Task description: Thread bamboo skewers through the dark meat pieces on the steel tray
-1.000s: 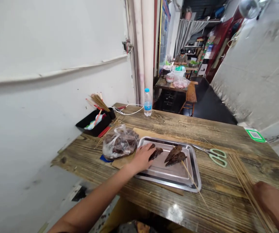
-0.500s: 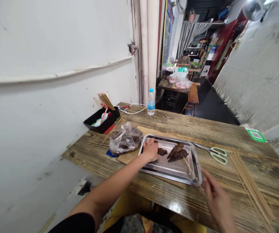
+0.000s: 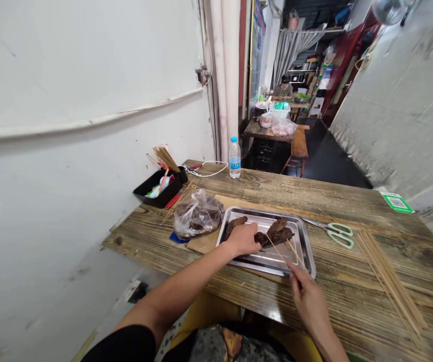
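Note:
A metal tray (image 3: 312,256) lies on the wooden table with dark brown pieces of meat in it. My left hand (image 3: 243,240) reaches into the tray, its fingers curled on a small meat piece (image 3: 260,238). Beside that hand rests another dark piece (image 3: 236,224). My right hand (image 3: 309,296) pinches a thin bamboo skewer (image 3: 277,251) over the tray's near edge. The skewer's tip points at the meat by my left fingertips; whether it has entered cannot be seen. To the right are larger pieces (image 3: 279,232) on a second skewer (image 3: 295,251).
A clear bag (image 3: 198,215) of dark meat sits left of the tray. Scissors (image 3: 337,232) and loose skewers (image 3: 392,281) lie right. A water bottle (image 3: 235,158) and a black bin (image 3: 159,191) stand behind. A person (image 3: 283,89) sits far back.
My right hand has moved left and forward, bringing a skewer over the tray. My left hand has shifted right, from the tray's left side to the small meat piece.

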`<state>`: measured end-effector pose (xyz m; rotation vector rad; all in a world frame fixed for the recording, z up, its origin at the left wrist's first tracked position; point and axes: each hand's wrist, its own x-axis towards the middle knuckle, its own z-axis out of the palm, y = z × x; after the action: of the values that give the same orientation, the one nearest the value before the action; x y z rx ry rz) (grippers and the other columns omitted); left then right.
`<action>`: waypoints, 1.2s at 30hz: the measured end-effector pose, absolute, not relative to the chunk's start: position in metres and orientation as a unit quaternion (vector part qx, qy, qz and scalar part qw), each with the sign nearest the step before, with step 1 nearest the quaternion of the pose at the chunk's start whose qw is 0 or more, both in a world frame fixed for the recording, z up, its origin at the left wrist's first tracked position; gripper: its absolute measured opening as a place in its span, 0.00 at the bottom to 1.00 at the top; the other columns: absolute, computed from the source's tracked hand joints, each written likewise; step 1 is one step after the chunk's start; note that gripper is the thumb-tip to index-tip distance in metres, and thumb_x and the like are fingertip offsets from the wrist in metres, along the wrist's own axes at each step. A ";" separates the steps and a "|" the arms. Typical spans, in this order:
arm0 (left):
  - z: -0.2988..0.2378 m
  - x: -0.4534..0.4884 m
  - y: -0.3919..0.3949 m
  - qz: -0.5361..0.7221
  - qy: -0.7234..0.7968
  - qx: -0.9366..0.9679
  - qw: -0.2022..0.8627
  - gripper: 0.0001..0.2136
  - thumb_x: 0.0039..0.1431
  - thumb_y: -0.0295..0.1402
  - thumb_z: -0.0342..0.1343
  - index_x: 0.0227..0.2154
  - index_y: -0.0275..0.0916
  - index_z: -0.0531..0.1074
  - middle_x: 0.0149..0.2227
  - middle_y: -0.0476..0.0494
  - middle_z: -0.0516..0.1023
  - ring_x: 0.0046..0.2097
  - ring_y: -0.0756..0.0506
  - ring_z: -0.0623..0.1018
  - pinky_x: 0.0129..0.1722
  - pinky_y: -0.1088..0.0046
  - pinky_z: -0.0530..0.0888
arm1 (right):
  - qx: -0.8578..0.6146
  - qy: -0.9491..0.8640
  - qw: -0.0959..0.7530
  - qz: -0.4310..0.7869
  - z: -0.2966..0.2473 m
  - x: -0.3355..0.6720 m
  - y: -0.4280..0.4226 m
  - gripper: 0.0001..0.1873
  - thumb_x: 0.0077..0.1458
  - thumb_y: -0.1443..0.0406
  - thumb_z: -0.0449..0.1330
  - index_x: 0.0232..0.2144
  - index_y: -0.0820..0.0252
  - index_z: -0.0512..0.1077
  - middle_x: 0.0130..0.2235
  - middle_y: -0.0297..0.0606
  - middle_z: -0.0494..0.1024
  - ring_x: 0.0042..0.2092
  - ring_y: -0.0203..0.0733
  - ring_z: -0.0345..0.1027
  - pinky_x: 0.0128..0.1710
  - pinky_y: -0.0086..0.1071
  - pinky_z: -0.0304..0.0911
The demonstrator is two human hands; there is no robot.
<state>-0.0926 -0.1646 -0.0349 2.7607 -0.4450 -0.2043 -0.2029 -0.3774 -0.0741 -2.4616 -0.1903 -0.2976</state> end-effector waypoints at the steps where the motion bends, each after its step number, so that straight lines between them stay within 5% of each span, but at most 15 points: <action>1: -0.035 -0.093 -0.165 -0.078 -0.137 0.971 0.181 0.13 0.46 0.35 0.54 0.37 0.39 0.69 0.34 0.41 0.77 0.38 0.40 0.77 0.36 0.68 0.71 | -0.940 -0.070 0.316 -0.110 -0.074 -0.202 -0.377 0.20 0.59 0.62 0.45 0.45 0.60 0.73 0.45 0.44 0.77 0.43 0.45 0.74 0.43 0.38 0.69; 10: -0.044 -0.088 -0.163 -0.114 -0.065 0.960 0.249 0.23 0.45 0.34 0.56 0.47 0.39 0.65 0.41 0.41 0.77 0.43 0.41 0.76 0.41 0.69 0.71 | -0.957 -0.067 0.269 -0.085 -0.074 -0.199 -0.371 0.21 0.61 0.64 0.43 0.47 0.61 0.73 0.44 0.44 0.78 0.41 0.44 0.74 0.42 0.36 0.69; 22: -0.052 -0.079 -0.151 -0.118 -0.001 0.939 0.323 0.22 0.40 0.33 0.63 0.42 0.39 0.67 0.42 0.44 0.76 0.43 0.44 0.76 0.43 0.71 0.71 | -0.959 -0.063 0.261 -0.087 -0.079 -0.200 -0.375 0.22 0.60 0.64 0.43 0.47 0.63 0.73 0.45 0.44 0.78 0.41 0.46 0.75 0.42 0.39 0.70; 36: -0.034 -0.113 -0.166 -0.001 -0.063 0.994 0.089 0.21 0.57 0.37 0.51 0.52 0.33 0.61 0.41 0.34 0.75 0.44 0.38 0.75 0.42 0.65 0.71 | -0.959 -0.064 0.270 -0.057 -0.074 -0.234 -0.372 0.21 0.60 0.68 0.42 0.49 0.62 0.71 0.47 0.45 0.77 0.46 0.46 0.73 0.44 0.38 0.70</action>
<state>-0.1127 -0.1661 -0.0343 2.9579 -0.1872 -0.0036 -0.2339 -0.3716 -0.0738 -2.5842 -0.1729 -0.1542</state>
